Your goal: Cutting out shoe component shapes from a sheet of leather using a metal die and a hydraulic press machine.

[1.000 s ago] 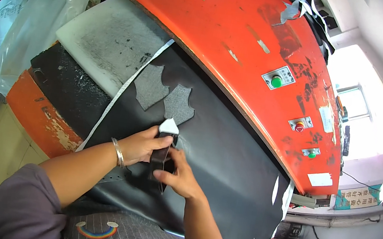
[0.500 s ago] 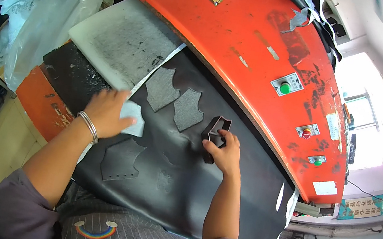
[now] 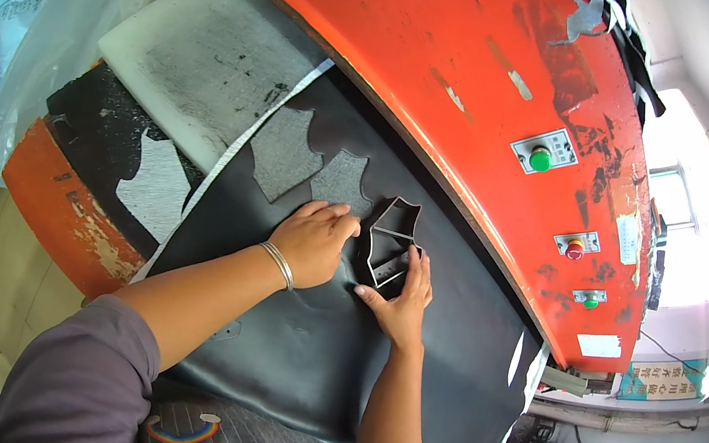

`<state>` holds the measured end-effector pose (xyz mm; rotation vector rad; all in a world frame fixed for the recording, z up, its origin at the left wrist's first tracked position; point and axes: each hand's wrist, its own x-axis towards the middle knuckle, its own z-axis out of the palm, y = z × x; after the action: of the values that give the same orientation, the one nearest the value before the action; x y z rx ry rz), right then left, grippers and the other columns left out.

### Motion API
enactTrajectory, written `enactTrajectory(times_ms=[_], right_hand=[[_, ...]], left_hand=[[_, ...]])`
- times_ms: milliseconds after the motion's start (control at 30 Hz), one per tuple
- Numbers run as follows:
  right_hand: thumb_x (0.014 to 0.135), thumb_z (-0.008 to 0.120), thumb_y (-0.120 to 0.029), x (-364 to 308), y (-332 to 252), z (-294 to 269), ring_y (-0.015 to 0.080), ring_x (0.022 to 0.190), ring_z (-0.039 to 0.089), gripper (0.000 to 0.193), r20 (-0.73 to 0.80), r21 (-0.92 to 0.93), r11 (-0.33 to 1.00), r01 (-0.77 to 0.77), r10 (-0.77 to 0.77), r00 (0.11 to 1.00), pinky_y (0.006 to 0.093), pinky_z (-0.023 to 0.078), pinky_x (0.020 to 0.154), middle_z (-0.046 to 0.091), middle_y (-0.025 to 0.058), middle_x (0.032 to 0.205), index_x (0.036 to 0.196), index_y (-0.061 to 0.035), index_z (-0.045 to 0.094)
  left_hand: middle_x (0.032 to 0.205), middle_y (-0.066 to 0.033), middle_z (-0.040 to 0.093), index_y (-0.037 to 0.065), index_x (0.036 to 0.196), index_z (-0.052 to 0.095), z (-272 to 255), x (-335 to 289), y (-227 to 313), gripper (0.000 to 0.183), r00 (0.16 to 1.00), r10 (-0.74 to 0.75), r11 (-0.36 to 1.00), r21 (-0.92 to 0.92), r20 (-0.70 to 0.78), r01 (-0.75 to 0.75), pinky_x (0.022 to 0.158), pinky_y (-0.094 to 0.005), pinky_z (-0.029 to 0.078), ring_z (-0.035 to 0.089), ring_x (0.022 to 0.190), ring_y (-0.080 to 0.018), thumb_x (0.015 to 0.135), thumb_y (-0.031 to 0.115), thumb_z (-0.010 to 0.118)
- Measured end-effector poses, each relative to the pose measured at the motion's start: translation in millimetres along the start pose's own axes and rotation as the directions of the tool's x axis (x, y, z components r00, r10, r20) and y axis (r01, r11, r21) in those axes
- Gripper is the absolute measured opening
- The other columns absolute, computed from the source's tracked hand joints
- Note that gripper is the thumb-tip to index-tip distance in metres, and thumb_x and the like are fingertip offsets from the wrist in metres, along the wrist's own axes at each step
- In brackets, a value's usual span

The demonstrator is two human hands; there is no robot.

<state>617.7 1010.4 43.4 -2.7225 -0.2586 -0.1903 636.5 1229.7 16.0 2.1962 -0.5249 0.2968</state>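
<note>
On the black sheet (image 3: 441, 374) a dark metal cutting die (image 3: 392, 232), an open outline with crossbars, lies with its frame facing up. My right hand (image 3: 401, 308) grips its near end, thumb on one side and fingers on the other. Close to the die's left side, my left hand (image 3: 312, 244) rests with its fingers bent together; whatever is under the fingertips is hidden. Just beyond that hand are two grey cut shapes, a larger one (image 3: 285, 153) and a smaller one (image 3: 342, 180). A pale cut piece (image 3: 154, 188) lies off the sheet, to the left.
Along the far side runs an orange machine beam (image 3: 451, 79) with a green button (image 3: 540, 159) and a red button (image 3: 574, 249). A worn whitish slab (image 3: 205, 49) lies at the far left, beside clear plastic sheeting (image 3: 89, 22).
My left hand has left the pale piece, which now lies farther left, and has moved right toward the die. The die has turned from standing tilted to lying flatter under my right hand.
</note>
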Motion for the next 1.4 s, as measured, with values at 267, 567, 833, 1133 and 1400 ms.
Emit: enactTrajectory(times_ms=[267,567,833,1133,1400], right_hand=[[0.056,0.083,-0.043,23.3,10.5,1.1,0.0317,0.13,0.038,0.091,-0.05,-0.096,0.992,0.076,-0.081,0.995,0.0471,0.021,0.106,0.047,0.0145,0.134,0.131,-0.0101,0.044],[0.055,0.082,-0.046,23.5,7.0,-25.3,0.0354,0.129,0.038,0.088,-0.015,-0.068,0.997,0.047,-0.048,0.999,0.053,0.022,0.104,0.047,0.021,0.131,0.126,-0.0079,0.048],[0.069,0.078,-0.045,50.5,68.8,-84.6,0.0324,0.136,0.029,0.097,-0.305,0.418,0.902,0.106,0.029,0.952,0.0459,0.019,0.111,0.032,0.0204,0.146,0.142,-0.0023,0.031],[0.099,0.034,-0.042,103.6,216.5,-308.6,0.0323,0.137,0.026,0.062,-0.949,0.213,0.977,-0.007,0.208,0.235,0.0442,0.02,0.112,0.031,0.0238,0.144,0.139,0.0055,0.03],[0.098,0.032,-0.047,139.6,304.4,-336.1,0.0406,0.131,0.033,0.062,-0.999,0.039,0.916,-0.4,0.038,-0.01,0.0484,0.024,0.109,0.042,0.0258,0.137,0.134,0.0023,0.042]], left_hand=[[0.116,-0.0098,0.063,-0.002,0.121,0.047,3.1,19.0,0.2,0.039,0.999,0.045,0.987,0.151,0.023,-0.048,0.108,-0.0412,0.028,0.046,0.125,-0.0282,0.083,0.009,0.047],[0.126,-0.0114,0.057,0.0,0.124,0.047,-8.4,27.5,24.5,0.042,0.987,0.015,0.977,0.207,0.16,-0.048,0.11,-0.0413,0.025,0.04,0.13,-0.0259,0.084,0.012,0.047],[0.122,-0.0152,0.056,0.005,0.106,0.055,-9.6,94.6,29.9,0.026,0.993,-0.117,0.993,-0.035,0.011,0.117,0.104,-0.0426,0.033,0.044,0.125,-0.0321,0.081,0.013,0.058],[0.07,-0.0132,0.064,0.003,0.082,0.064,-38.3,243.1,173.6,0.026,0.995,0.072,0.938,-0.343,0.074,-0.043,0.063,-0.0352,0.049,0.064,0.068,-0.0276,0.087,0.027,0.059],[0.051,-0.0142,0.054,0.006,0.058,0.059,-31.4,294.0,202.1,0.041,0.959,-0.167,0.957,-0.195,0.23,0.214,0.053,-0.0429,0.045,0.056,0.053,-0.0343,0.086,0.036,0.057]])
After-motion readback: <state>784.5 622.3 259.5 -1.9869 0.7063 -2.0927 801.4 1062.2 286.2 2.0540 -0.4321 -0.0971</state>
